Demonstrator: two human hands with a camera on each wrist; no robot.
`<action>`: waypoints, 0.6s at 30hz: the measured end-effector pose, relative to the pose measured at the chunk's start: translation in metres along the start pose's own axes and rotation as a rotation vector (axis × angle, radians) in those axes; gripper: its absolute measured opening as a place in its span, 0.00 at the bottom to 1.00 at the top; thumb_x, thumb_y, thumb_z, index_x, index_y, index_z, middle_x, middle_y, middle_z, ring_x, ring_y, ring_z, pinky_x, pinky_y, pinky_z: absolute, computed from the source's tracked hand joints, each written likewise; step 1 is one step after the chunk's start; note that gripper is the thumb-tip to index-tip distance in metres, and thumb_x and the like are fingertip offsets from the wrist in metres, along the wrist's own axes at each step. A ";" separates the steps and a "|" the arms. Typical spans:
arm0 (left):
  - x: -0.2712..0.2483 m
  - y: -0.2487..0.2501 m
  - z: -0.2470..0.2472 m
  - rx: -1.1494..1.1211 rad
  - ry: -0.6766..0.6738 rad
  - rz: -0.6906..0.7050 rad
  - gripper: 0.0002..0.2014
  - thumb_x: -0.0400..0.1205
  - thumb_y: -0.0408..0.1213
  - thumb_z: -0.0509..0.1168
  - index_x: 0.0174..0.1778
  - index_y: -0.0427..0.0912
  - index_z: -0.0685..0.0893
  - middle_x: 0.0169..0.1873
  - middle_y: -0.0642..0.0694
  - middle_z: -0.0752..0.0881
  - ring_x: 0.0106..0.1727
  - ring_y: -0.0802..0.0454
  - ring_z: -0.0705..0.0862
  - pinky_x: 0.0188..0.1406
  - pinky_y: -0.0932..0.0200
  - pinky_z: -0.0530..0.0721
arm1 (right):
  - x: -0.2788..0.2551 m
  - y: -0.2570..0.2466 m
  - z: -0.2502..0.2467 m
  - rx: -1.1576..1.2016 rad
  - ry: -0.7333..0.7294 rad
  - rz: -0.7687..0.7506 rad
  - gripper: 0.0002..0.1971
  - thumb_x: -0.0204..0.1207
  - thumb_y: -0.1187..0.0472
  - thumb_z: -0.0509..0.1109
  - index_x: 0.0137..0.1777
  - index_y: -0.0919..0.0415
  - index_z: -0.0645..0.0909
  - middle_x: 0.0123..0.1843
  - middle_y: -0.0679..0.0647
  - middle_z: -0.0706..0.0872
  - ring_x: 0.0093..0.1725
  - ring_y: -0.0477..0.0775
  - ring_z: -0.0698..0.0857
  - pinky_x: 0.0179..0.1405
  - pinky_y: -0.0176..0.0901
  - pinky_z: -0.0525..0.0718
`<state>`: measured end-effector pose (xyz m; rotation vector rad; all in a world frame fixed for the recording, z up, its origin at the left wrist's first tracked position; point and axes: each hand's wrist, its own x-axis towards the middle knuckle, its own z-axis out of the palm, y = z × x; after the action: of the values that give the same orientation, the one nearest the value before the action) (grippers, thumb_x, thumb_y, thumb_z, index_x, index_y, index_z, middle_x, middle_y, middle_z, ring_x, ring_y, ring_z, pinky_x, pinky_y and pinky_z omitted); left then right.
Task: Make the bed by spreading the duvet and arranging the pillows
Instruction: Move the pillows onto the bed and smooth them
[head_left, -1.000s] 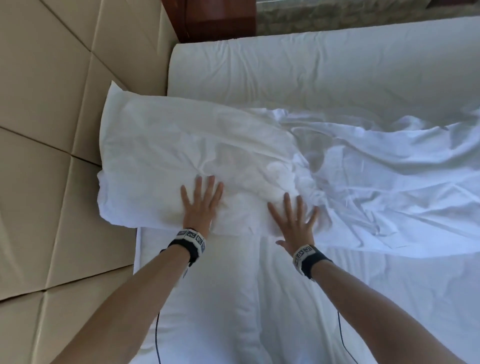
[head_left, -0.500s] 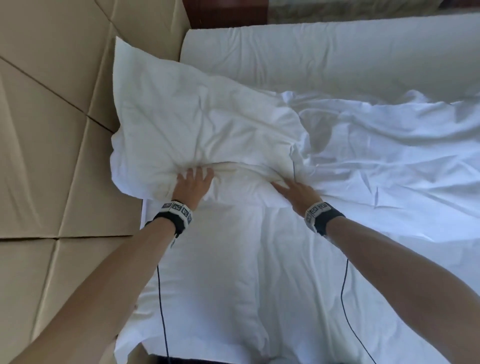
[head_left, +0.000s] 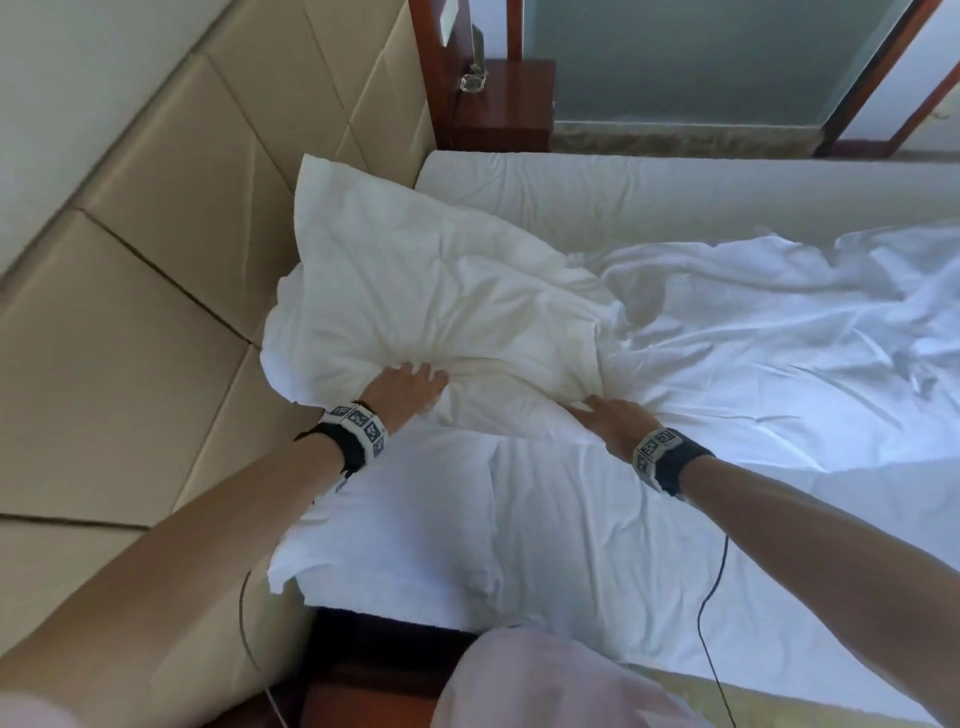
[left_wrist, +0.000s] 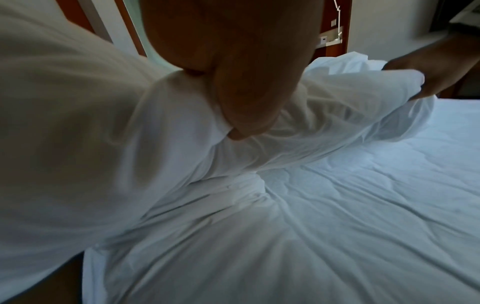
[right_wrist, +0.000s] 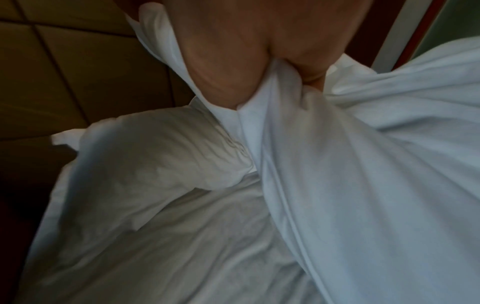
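Note:
A crumpled white pillow (head_left: 441, 291) leans against the padded headboard (head_left: 156, 312), its near edge raised. My left hand (head_left: 410, 387) grips that edge near its left end, and the left wrist view shows my thumb (left_wrist: 239, 102) pinching the fabric. The right hand (head_left: 605, 415) clutches the same edge further right, with cloth bunched in its fist (right_wrist: 246, 61). A second white pillow (head_left: 405, 519) lies flat on the bed just below my hands. The rumpled white duvet (head_left: 779, 338) is heaped to the right of the pillows.
The mattress's far side (head_left: 675, 192) shows bare sheet. A wooden nightstand (head_left: 498, 104) stands beyond the bed's top corner, and a dark wood bed frame (head_left: 374, 649) runs along the near side. Thin cables hang from both wristbands.
Both hands went from lying flat on the pillow to gripping its near edge. The pillow has been lifted and tipped up toward the headboard.

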<state>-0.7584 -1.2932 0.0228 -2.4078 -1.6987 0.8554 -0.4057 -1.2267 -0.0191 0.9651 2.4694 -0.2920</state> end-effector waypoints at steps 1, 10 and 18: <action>-0.017 0.016 -0.002 0.016 -0.002 -0.007 0.26 0.82 0.29 0.64 0.77 0.40 0.66 0.61 0.40 0.81 0.53 0.38 0.86 0.40 0.46 0.88 | -0.015 -0.005 0.010 -0.016 -0.003 -0.013 0.49 0.77 0.76 0.62 0.90 0.38 0.47 0.75 0.59 0.74 0.60 0.68 0.86 0.57 0.60 0.87; -0.109 0.142 -0.006 0.012 -0.039 0.026 0.33 0.80 0.24 0.66 0.79 0.38 0.61 0.66 0.36 0.79 0.61 0.35 0.85 0.47 0.44 0.89 | -0.131 -0.024 0.105 -0.047 0.020 -0.068 0.49 0.79 0.73 0.64 0.89 0.36 0.42 0.80 0.57 0.70 0.65 0.64 0.83 0.61 0.59 0.86; -0.089 0.155 0.007 -0.247 -0.438 -0.130 0.47 0.83 0.35 0.68 0.89 0.52 0.41 0.89 0.48 0.43 0.88 0.34 0.49 0.84 0.34 0.53 | -0.099 -0.049 0.142 0.139 -0.098 0.015 0.49 0.83 0.61 0.70 0.88 0.32 0.38 0.92 0.56 0.45 0.84 0.64 0.67 0.71 0.61 0.80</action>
<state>-0.6508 -1.4336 -0.0043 -2.3419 -2.2042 1.2971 -0.3264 -1.3704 -0.0917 1.0004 2.3771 -0.4998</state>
